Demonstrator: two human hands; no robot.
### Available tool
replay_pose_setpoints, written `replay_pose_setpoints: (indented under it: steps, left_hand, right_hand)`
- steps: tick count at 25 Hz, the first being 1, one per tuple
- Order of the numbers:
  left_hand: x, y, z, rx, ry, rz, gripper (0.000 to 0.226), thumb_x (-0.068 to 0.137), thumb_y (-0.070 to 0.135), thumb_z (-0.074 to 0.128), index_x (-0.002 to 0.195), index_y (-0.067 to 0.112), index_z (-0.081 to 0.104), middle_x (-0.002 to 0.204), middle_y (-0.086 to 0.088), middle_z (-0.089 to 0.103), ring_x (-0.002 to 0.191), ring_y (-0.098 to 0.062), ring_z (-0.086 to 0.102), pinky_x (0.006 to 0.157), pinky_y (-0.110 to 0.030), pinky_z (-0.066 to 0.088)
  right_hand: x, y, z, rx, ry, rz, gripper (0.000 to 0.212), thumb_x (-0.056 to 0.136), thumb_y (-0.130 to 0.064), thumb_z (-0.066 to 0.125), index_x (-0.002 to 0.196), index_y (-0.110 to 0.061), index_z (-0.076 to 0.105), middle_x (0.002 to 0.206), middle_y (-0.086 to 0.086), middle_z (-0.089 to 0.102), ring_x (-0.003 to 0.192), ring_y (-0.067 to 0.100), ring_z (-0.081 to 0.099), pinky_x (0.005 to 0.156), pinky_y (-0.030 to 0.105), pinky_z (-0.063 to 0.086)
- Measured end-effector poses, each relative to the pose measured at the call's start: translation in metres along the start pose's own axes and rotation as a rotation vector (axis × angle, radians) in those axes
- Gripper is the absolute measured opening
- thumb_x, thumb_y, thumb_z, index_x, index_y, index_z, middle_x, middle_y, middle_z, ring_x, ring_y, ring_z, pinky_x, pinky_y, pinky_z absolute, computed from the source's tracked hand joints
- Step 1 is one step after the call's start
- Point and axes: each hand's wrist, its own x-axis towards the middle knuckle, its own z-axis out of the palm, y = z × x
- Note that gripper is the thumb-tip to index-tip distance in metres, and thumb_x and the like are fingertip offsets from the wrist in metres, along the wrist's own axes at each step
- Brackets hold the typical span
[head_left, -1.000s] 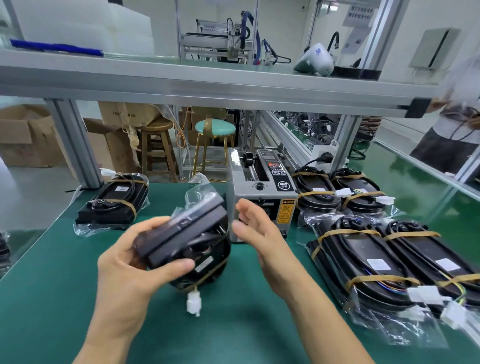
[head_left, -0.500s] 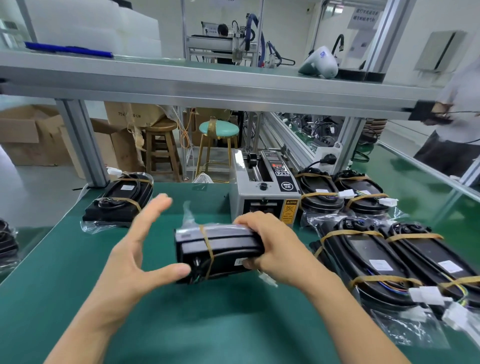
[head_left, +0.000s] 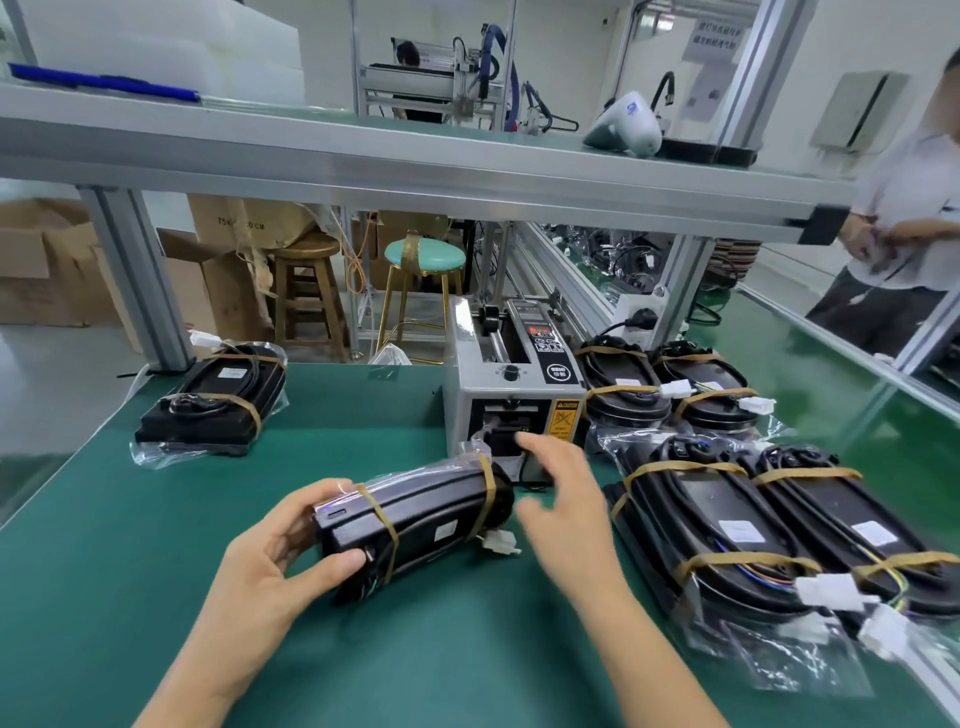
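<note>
At a green-topped workbench (head_left: 156, 571), a person's left hand (head_left: 275, 566) grips the near end of a black unit (head_left: 421, 525) sealed in a clear plastic bag and bound with two tan rubber bands (head_left: 382, 525). The thumb presses on the face turned toward the camera while the fingers curl over the top edge. The unit sits low over the middle of the bench. It lies on its long side and runs from the left hand up and to the right, toward a grey tape dispenser (head_left: 514, 384) just behind it. Whether its lower edge rests on the mat cannot be told.

The right hand (head_left: 561, 509) is open, fingers spread and relaxed. It hovers just beside the unit's far end, in front of the dispenser's outlet. The hand is blurred, so any contact with the bag cannot be made out. A white connector (head_left: 501, 543) hangs from the unit between the two hands.

Four more bagged units (head_left: 701, 519) lie to the right of the dispenser, and another bagged unit (head_left: 213, 400) lies well apart at the bench's far left.
</note>
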Motion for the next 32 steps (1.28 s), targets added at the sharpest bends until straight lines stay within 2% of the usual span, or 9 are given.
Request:
replay_pose_setpoints:
  steps: [3,5,8,12,17,20,23,27,32]
  left_hand:
    - [-0.003,-0.002,0.004,0.056,-0.002,0.037,0.055,0.059,0.008,0.077,0.111,0.021,0.064,0.115,0.007,0.069,0.109,-0.007,0.062,0.093,-0.010,0.043]
    - [-0.005,-0.003,0.006,0.076,0.000,0.044,0.055,0.059,0.010,0.077,0.111,0.025,0.065,0.116,0.008,0.068,0.110,-0.007,0.062,0.094,-0.010,0.042]
    - [-0.008,-0.003,0.005,0.106,-0.017,0.052,0.060,0.059,0.012,0.083,0.111,0.037,0.064,0.117,0.010,0.068,0.110,-0.007,0.062,0.096,-0.012,0.042]
    - [-0.010,-0.002,0.005,0.133,-0.033,0.062,0.057,0.058,0.032,0.083,0.111,0.042,0.063,0.117,0.013,0.067,0.111,-0.005,0.061,0.097,-0.012,0.041]
    - [-0.013,-0.004,0.005,0.149,-0.057,0.081,0.058,0.060,0.041,0.078,0.115,0.039,0.061,0.118,0.012,0.066,0.114,-0.006,0.059,0.097,-0.012,0.040]
    - [-0.017,-0.003,0.006,0.153,-0.049,0.086,0.058,0.060,0.041,0.077,0.115,0.040,0.061,0.118,0.012,0.067,0.113,-0.006,0.060,0.098,-0.014,0.040]
    - [-0.025,-0.004,0.005,0.124,0.011,0.106,0.057,0.060,0.036,0.081,0.114,0.038,0.063,0.116,0.010,0.068,0.110,-0.006,0.061,0.097,-0.014,0.041]
    - [-0.032,-0.008,-0.001,0.134,0.098,0.110,0.064,0.057,0.017,0.090,0.112,0.036,0.064,0.115,0.009,0.068,0.110,-0.009,0.062,0.097,-0.015,0.041]
    - [-0.029,-0.010,0.001,0.122,0.164,0.125,0.057,0.060,0.020,0.079,0.112,0.036,0.064,0.117,0.009,0.068,0.111,-0.011,0.061,0.101,-0.024,0.041]
  right_hand:
    - [0.020,0.002,-0.006,0.244,0.219,0.338,0.021,0.090,-0.012,0.060,0.098,-0.027,0.072,0.091,-0.015,0.066,0.095,0.009,0.062,0.092,0.028,0.047]
    - [0.034,-0.004,0.000,0.325,0.243,0.425,0.019,0.089,-0.015,0.063,0.074,-0.019,0.074,0.078,-0.013,0.072,0.087,0.013,0.066,0.084,0.028,0.051]
    - [0.048,-0.010,0.013,0.398,0.252,0.541,0.023,0.086,-0.016,0.068,0.064,-0.017,0.069,0.077,-0.008,0.072,0.089,0.021,0.065,0.079,0.032,0.049]
    - [0.058,-0.012,0.021,0.474,0.286,0.663,0.012,0.083,-0.020,0.073,0.074,-0.023,0.067,0.087,-0.003,0.067,0.093,0.019,0.060,0.080,0.032,0.045]
    - [0.065,-0.020,0.027,0.547,0.366,0.751,0.007,0.080,-0.014,0.076,0.080,-0.010,0.069,0.080,0.006,0.064,0.060,0.014,0.046,0.081,0.038,0.051]
    - [0.064,-0.023,0.023,0.635,0.349,0.815,0.007,0.081,-0.011,0.074,0.080,-0.010,0.067,0.067,0.001,0.054,0.054,0.011,0.039,0.061,0.027,0.046]
    - [0.057,-0.017,0.009,0.762,0.250,0.838,0.017,0.084,-0.014,0.071,0.074,-0.015,0.057,0.057,-0.003,0.042,0.047,0.008,0.030,0.040,0.019,0.029]
    - [0.053,-0.015,0.007,0.676,0.209,0.752,0.012,0.084,-0.018,0.072,0.075,-0.020,0.065,0.063,-0.007,0.051,0.058,0.007,0.041,0.059,0.022,0.037]
    - [0.063,-0.019,0.027,0.561,0.318,0.703,0.011,0.083,-0.014,0.073,0.077,-0.019,0.067,0.083,-0.003,0.065,0.087,0.016,0.059,0.081,0.029,0.042]
